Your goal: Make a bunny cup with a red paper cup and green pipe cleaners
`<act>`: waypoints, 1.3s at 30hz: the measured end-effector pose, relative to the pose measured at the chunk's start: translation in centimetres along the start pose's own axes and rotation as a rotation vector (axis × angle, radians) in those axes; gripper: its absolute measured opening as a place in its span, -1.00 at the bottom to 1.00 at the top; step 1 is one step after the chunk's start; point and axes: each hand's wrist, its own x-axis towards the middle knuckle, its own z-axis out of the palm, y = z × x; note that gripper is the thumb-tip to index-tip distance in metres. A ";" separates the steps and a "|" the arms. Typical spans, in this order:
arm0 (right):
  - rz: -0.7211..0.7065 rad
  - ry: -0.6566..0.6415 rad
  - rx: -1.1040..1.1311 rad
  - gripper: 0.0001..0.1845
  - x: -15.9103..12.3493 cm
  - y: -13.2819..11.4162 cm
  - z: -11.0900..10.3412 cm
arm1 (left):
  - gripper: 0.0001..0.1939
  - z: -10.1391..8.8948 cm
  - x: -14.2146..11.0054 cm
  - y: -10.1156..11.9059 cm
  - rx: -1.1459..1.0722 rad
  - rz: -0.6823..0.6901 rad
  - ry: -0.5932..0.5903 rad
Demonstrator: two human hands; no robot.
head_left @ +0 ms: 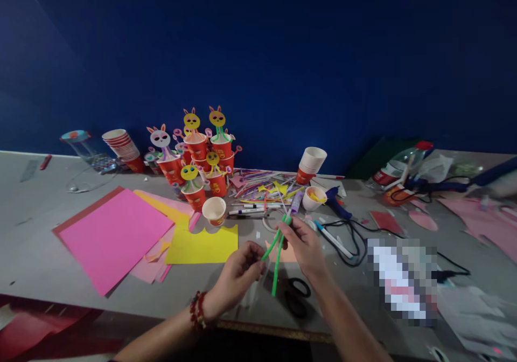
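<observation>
Two green straws (278,259) hang in an upside-down V above the table's near edge. My right hand (302,243) pinches them at the top, where a thin whitish stick or tube also pokes up. The fingers of my left hand (244,270) are closed on the lower end of the left straw. The other straw's end dangles free. Below my hands lie black-handled scissors (299,286), partly hidden. A piece of peach paper (288,253) is behind the straws.
Red paper cups with rabbit figures (194,146) are stacked left of centre. Yellow paper (205,246) and pink sheets (117,238) lie left. Loose straws (258,184), a stack of cups (312,162), a blue glue gun (338,203) with black cord, and a bottle (399,162) stand behind and right.
</observation>
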 end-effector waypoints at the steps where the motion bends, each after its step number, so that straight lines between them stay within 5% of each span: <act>1: -0.006 -0.005 0.001 -0.63 0.0 0.0 0.0 | -0.78 0.0 0.1 0.2 -0.097 -0.045 -0.022; 5: -0.021 -0.021 0.023 -0.65 -0.1 -0.1 0.0 | -0.75 -0.5 0.5 1.0 -0.358 -0.240 -0.115; 10: -0.014 -0.023 0.041 -0.67 -0.2 -0.4 0.0 | -0.70 -1.0 0.9 1.4 -0.404 -0.340 -0.169; 27: 0.037 -0.078 0.004 -0.64 -0.4 -1.1 0.1 | -0.75 -0.4 0.9 1.3 -0.323 -0.166 -0.058; 32: 0.159 -0.209 -0.034 -0.56 -1.0 -0.1 0.2 | -0.74 -0.5 0.9 1.5 -0.379 -0.186 -0.046; 39: 0.147 -0.207 -0.103 -0.53 -1.1 0.5 0.2 | -0.74 -1.1 1.1 1.5 -0.432 -0.301 -0.088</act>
